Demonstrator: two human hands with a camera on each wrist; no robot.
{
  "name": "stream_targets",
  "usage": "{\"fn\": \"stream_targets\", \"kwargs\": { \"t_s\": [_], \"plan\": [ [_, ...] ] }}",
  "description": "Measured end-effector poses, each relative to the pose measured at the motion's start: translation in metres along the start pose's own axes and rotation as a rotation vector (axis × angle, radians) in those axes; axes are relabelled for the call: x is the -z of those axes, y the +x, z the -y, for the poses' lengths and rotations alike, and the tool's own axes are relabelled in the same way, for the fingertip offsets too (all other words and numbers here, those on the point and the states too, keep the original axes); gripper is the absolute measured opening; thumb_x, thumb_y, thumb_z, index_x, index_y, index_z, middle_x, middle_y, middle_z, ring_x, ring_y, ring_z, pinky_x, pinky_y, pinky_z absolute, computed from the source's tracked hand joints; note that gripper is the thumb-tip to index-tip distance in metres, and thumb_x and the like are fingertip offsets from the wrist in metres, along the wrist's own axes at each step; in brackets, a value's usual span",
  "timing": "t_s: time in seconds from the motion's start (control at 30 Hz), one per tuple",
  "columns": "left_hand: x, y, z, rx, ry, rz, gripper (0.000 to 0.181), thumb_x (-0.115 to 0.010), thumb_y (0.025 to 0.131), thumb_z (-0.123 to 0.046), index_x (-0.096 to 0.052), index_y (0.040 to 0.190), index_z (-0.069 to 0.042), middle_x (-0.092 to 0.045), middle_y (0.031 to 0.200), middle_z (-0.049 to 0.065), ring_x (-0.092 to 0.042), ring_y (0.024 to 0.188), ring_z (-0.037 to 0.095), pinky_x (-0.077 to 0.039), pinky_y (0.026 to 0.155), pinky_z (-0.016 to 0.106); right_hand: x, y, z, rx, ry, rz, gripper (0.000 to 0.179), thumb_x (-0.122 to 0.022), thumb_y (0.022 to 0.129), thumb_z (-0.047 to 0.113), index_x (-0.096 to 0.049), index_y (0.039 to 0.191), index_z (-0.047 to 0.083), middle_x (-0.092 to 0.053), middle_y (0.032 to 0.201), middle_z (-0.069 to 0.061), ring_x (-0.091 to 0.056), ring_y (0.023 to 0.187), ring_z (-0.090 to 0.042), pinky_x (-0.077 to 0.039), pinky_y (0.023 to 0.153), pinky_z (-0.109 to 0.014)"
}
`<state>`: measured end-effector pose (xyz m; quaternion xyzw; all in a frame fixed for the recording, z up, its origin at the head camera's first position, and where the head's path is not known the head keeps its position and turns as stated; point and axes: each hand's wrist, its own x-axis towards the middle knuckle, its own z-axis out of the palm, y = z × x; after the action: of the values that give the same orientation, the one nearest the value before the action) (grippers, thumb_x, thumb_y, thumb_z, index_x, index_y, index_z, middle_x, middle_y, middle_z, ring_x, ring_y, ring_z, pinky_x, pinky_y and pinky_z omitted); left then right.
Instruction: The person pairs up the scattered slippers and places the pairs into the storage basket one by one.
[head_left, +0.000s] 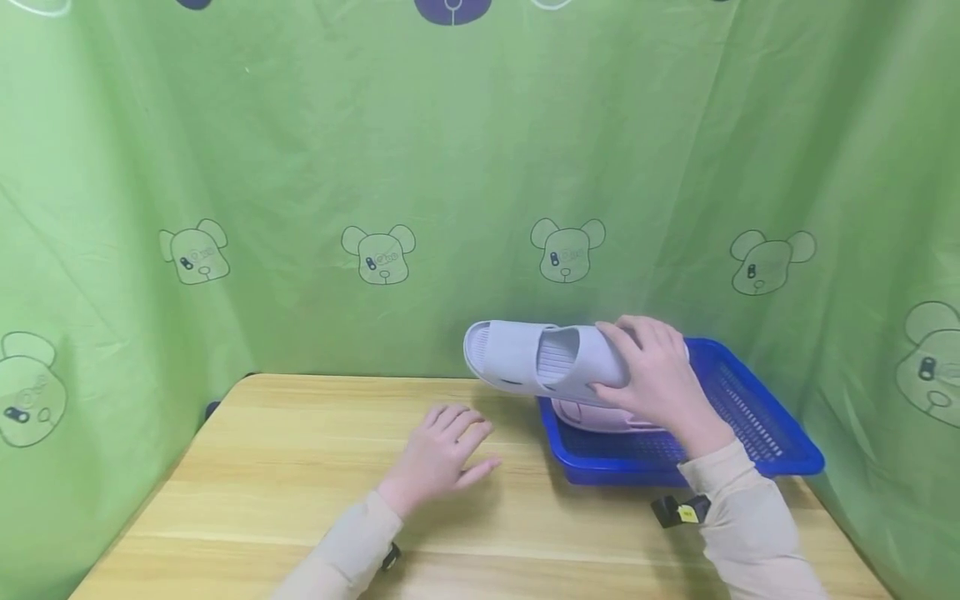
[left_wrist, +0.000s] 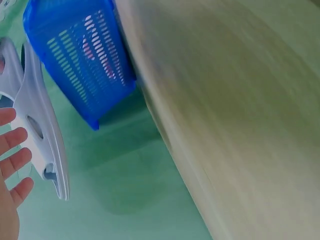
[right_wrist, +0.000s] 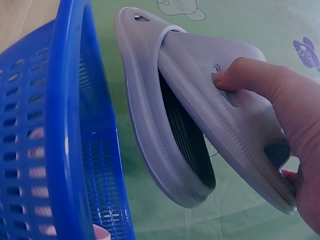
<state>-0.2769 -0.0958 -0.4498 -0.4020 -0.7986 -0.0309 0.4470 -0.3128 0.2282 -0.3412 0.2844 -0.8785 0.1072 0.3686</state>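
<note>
My right hand (head_left: 663,379) grips a pair of pale grey-lavender slippers (head_left: 513,357), held up over the left part of a blue basket (head_left: 622,475). In the right wrist view one slipper is tucked into the other, with the thumb (right_wrist: 240,75) pressed at a side hole of the strap. Inside the basket, beneath the pair, lies a pink slipper (head_left: 581,414), partly hidden. My left hand (head_left: 442,454) hovers over the table left of the basket, fingers spread and holding nothing. The left wrist view has its fingertips overlapping the grey pair.
The wooden table (head_left: 315,467) runs up to a green curtain (head_left: 465,167) printed with bear faces, which also hangs at both sides. The basket stands at the table's right, near the curtain. Black wrist straps (head_left: 667,510) hang under the sleeves.
</note>
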Motion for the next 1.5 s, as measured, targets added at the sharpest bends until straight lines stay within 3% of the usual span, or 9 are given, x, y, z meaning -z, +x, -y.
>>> {"fn": "stream_targets", "kwargs": {
  "t_s": [0.3, 0.57, 0.93, 1.13, 1.5],
  "plan": [
    [-0.006, 0.012, -0.010, -0.127, 0.005, 0.063, 0.057, -0.057, 0.086, -0.062, -0.063, 0.121, -0.017, -0.066, 0.120, 0.002, -0.060, 0.114, 0.021, -0.049, 0.102, 0.041, 0.005, -0.004, -0.009, 0.002, -0.006, -0.002, 0.080, -0.084, 0.058, 0.037, -0.058, 0.128, 0.010, -0.055, 0.122, -0.021, -0.048, 0.116, -0.041, -0.034, 0.101, -0.063],
    [-0.011, 0.021, -0.020, -0.207, -0.013, 0.172, 0.067, -0.050, 0.087, -0.069, -0.055, 0.134, -0.022, -0.057, 0.139, 0.004, -0.050, 0.132, 0.024, -0.035, 0.116, 0.047, 0.010, -0.009, -0.015, 0.002, -0.014, -0.001, 0.080, -0.083, 0.057, 0.038, -0.058, 0.128, 0.010, -0.056, 0.121, -0.021, -0.048, 0.115, -0.041, -0.035, 0.099, -0.064],
    [-0.014, 0.031, -0.032, -0.174, -0.109, 0.468, 0.082, -0.044, 0.087, -0.075, -0.025, 0.154, -0.031, -0.025, 0.162, 0.004, -0.022, 0.151, 0.023, -0.019, 0.122, 0.051, 0.020, -0.014, -0.026, 0.005, -0.015, -0.014, 0.080, -0.084, 0.056, 0.036, -0.059, 0.127, 0.010, -0.057, 0.120, -0.022, -0.049, 0.113, -0.042, -0.036, 0.097, -0.065],
    [-0.020, 0.032, -0.037, -0.179, -0.117, 0.510, 0.087, -0.042, 0.086, -0.077, -0.013, 0.157, -0.034, -0.018, 0.164, 0.005, -0.017, 0.152, 0.023, -0.017, 0.122, 0.052, 0.023, -0.016, -0.033, 0.003, 0.006, -0.008, 0.081, -0.084, 0.054, 0.034, -0.058, 0.127, 0.009, -0.057, 0.119, -0.022, -0.049, 0.112, -0.042, -0.036, 0.095, -0.066],
    [-0.028, 0.035, -0.045, -0.167, -0.148, 0.551, 0.090, -0.040, 0.086, -0.079, -0.004, 0.157, -0.035, -0.013, 0.165, 0.005, -0.014, 0.153, 0.025, -0.016, 0.122, 0.051, 0.029, -0.021, -0.047, 0.013, 0.039, 0.009, 0.084, -0.087, 0.050, 0.034, -0.059, 0.126, 0.010, -0.057, 0.118, -0.023, -0.048, 0.110, -0.043, -0.035, 0.091, -0.066]
  ]
}}
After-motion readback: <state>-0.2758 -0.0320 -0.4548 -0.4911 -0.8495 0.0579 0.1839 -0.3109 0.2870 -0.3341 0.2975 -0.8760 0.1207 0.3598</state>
